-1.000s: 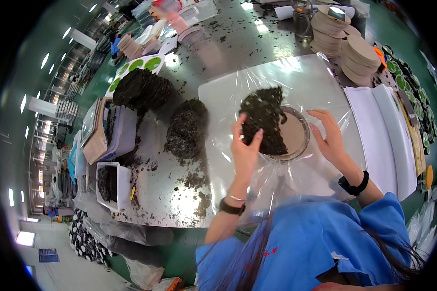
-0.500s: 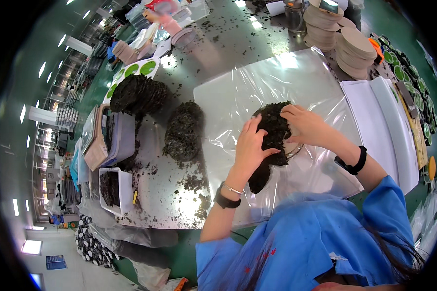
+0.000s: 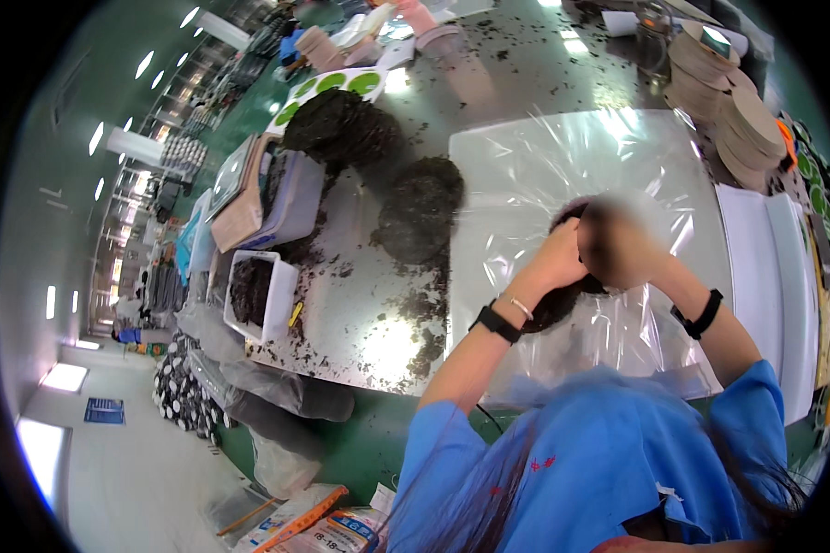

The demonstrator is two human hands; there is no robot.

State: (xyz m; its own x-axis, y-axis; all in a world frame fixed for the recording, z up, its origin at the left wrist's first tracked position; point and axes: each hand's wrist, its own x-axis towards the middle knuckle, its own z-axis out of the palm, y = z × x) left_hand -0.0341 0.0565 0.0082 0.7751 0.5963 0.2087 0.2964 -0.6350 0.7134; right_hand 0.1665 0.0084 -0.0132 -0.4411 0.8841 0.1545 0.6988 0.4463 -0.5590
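On a clear plastic film [image 3: 507, 175] spread over the table lies a dark, flaky mass [image 3: 551, 311] that looks like dried seaweed. My left hand [image 3: 561, 256] is over it with fingers curled in against the dark material. Close beside it, my right hand [image 3: 632, 251] is smeared by a blur, so its fingers and anything in them cannot be made out. To the left sit a flat round seaweed cake [image 3: 420, 212] and, farther back, a taller stack of similar cakes [image 3: 341, 129].
A white tub [image 3: 281, 297] holding dark flakes stands at left, with a small yellow tool [image 3: 295, 315] beside it. Behind it is a pale bin [image 3: 290, 198]. Stacks of beige discs [image 3: 747, 134] stand at far right, near white sheets [image 3: 752, 267]. Dark crumbs litter the metal table.
The view has shifted, so the table things appear farther right. My hands, earlier spread apart around the dark piece, are now close together over it, and the right has blurred.
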